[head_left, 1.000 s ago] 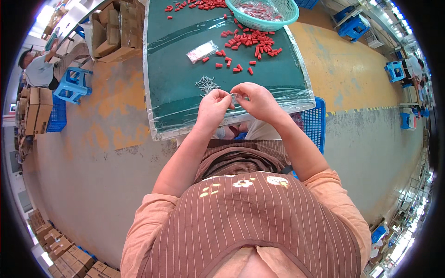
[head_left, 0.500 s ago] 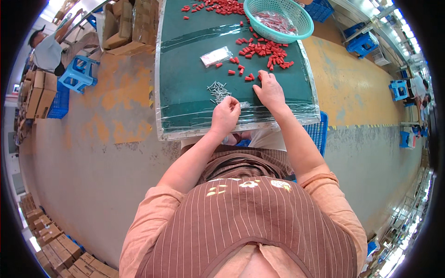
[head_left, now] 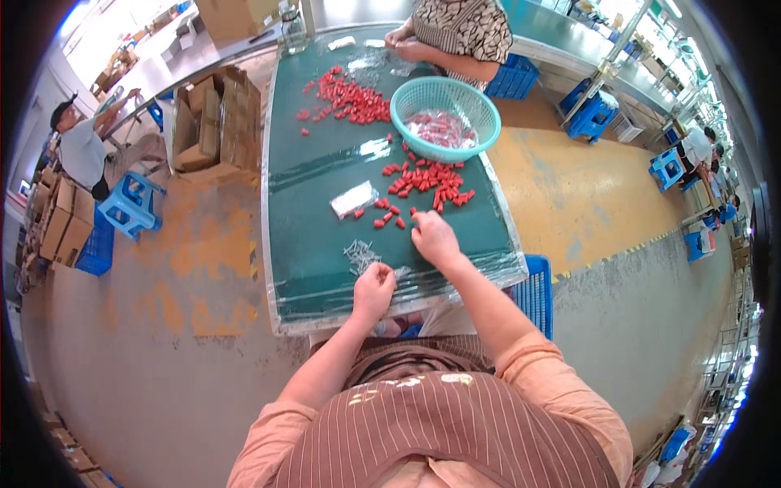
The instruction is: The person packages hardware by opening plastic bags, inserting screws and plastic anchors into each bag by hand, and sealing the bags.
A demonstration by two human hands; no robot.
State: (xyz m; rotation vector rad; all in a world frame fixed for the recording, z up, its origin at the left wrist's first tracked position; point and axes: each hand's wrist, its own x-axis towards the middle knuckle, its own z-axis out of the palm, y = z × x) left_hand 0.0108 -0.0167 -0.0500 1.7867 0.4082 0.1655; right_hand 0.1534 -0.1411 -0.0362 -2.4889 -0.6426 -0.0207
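My right hand (head_left: 436,237) is above the green table (head_left: 313,260), its fingertips at a small red piece (head_left: 413,211); whether they grip it, I cannot tell. My left hand (head_left: 374,289), fingertips drawn together, contents unclear, lies just beside the grey screws (head_left: 359,256).

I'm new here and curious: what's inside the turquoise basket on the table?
Inside the turquoise plastic basket is a heap of clear packets with red pieces showing through. Those on top hide the basket's bottom and anything lying beneath them.
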